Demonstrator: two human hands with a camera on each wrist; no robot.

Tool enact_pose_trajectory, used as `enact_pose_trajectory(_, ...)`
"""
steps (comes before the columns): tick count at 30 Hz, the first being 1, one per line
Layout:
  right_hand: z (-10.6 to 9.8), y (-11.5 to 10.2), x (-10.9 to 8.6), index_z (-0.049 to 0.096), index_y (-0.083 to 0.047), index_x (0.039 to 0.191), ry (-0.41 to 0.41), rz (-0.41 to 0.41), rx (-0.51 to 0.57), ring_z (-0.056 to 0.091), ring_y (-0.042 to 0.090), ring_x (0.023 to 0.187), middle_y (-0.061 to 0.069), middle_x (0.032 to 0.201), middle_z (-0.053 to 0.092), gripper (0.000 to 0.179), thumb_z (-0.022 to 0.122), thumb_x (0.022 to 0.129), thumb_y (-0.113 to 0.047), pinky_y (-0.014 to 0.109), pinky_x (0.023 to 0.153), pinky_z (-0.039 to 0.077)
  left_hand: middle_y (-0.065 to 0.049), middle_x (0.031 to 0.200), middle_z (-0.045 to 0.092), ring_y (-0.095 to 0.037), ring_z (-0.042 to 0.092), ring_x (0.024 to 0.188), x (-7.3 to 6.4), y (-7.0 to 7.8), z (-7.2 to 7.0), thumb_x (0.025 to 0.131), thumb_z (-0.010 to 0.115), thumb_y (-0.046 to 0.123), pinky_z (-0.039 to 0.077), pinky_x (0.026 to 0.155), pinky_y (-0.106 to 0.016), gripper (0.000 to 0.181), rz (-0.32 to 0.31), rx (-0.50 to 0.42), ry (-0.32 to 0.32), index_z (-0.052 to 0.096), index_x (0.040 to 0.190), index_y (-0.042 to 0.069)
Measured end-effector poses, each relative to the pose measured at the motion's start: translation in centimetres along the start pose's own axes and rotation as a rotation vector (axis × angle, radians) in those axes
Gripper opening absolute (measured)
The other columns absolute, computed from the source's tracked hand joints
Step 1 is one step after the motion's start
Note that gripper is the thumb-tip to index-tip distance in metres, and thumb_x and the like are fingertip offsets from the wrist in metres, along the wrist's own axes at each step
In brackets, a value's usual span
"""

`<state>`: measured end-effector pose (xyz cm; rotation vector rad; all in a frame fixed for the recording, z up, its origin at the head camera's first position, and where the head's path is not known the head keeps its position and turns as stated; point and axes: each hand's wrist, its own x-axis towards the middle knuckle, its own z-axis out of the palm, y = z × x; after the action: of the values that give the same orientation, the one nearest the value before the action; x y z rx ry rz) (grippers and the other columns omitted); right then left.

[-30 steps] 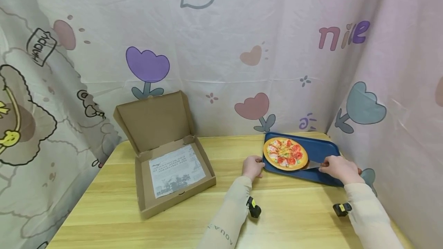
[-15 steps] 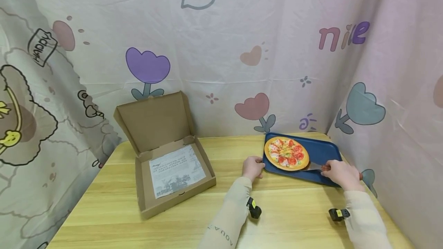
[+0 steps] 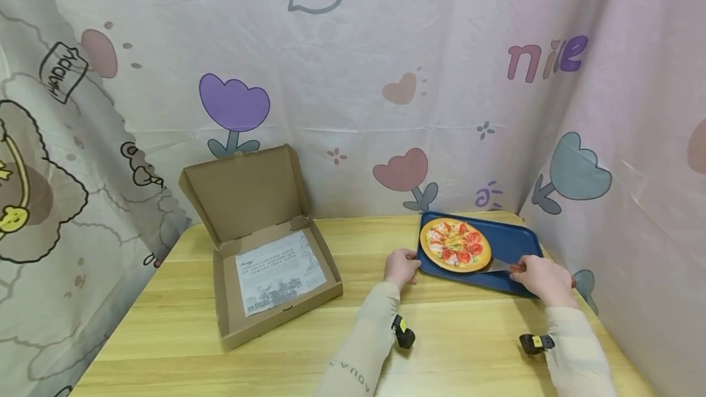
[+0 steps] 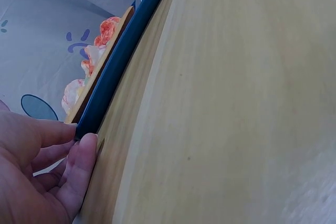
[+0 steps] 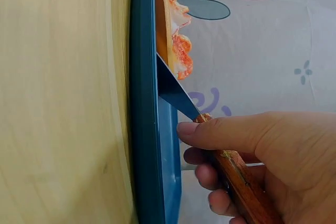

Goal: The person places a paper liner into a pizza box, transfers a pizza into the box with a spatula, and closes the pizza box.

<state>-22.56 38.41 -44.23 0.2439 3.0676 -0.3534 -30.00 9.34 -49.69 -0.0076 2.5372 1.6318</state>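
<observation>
A round pizza (image 3: 455, 245) with red and white toppings lies on the left part of a blue tray (image 3: 507, 238). My left hand (image 3: 401, 267) pinches the tray's near left corner between thumb and fingers, as the left wrist view shows. At the tray's right part, my right hand (image 3: 546, 277) grips the wooden handle (image 5: 239, 182) of a pizza server. Its metal blade (image 5: 176, 93) slants down to the pizza's right edge, and the tip is hidden at the crust's underside.
An open cardboard pizza box (image 3: 281, 311) stands on the left of the wooden table (image 3: 265, 366), lid raised against the patterned curtain (image 3: 342, 48). A printed paper sheet (image 3: 281, 273) lines it. Another curtain hangs close to the tray's right end.
My right hand has lowered slightly toward the near side, its wrist shifting left, with the pizza server still held. The pizza stays nearly in place. My left hand keeps its hold on the tray.
</observation>
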Motion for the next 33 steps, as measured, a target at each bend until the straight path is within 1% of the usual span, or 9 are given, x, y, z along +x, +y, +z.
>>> enact_pose_trajectory(3,0.1,0.0,0.0,0.068,-0.005,0.093,0.01,0.008,0.011,0.056,0.027,0.071,0.014,0.086,0.067,0.029,0.072,0.084,-0.033,0.039,0.057,0.038,-0.007,0.106,0.073,-0.013,0.063,0.048,0.2,-0.1,0.0,0.089,0.07,0.01,0.051,0.043,-0.022,0.024,-0.005,-0.006,0.001,0.073,0.113,0.008)
enact_pose_trajectory(9,0.2,0.4,-0.1,0.069,-0.005,0.094,0.013,0.033,0.035,0.055,0.027,0.07,0.014,0.086,0.066,0.032,0.073,0.084,-0.035,0.039,0.057,0.038,-0.007,0.106,0.073,-0.013,0.064,0.051,0.0,0.0,0.0,0.089,0.069,0.01,0.051,0.043,-0.022,0.025,0.001,-0.011,-0.004,0.072,0.114,0.007)
enact_pose_trajectory(15,0.2,0.4,-0.3,0.069,-0.007,0.09,0.023,0.035,0.045,0.053,0.025,0.068,0.01,0.082,0.065,0.03,0.073,0.083,-0.036,0.038,0.057,0.037,-0.007,0.108,0.072,-0.013,0.063,0.051,-0.2,-0.1,-0.2,0.09,0.068,0.011,0.051,0.043,-0.021,0.026,0.012,-0.006,-0.008,0.071,0.115,0.007)
enact_pose_trajectory(23,-0.2,0.5,-0.6,0.07,-0.007,0.092,0.018,0.029,0.039,0.055,0.025,0.069,0.011,0.083,0.066,0.031,0.074,0.083,-0.037,0.038,0.056,0.038,-0.008,0.108,0.072,-0.011,0.061,0.048,-0.2,-0.2,-0.1,0.09,0.068,0.011,0.05,0.043,-0.021,0.027,0.009,-0.007,-0.006,0.071,0.116,0.007)
enact_pose_trajectory(33,-1.1,0.7,-0.8,0.071,-0.006,0.095,0.023,0.009,0.036,0.06,0.028,0.072,0.014,0.087,0.068,0.034,0.073,0.083,-0.038,0.038,0.055,0.04,-0.009,0.106,0.073,-0.013,0.061,0.047,-0.1,-0.2,-0.3,0.09,0.068,0.011,0.05,0.042,-0.021,0.025,0.023,-0.026,-0.006,0.072,0.114,0.006)
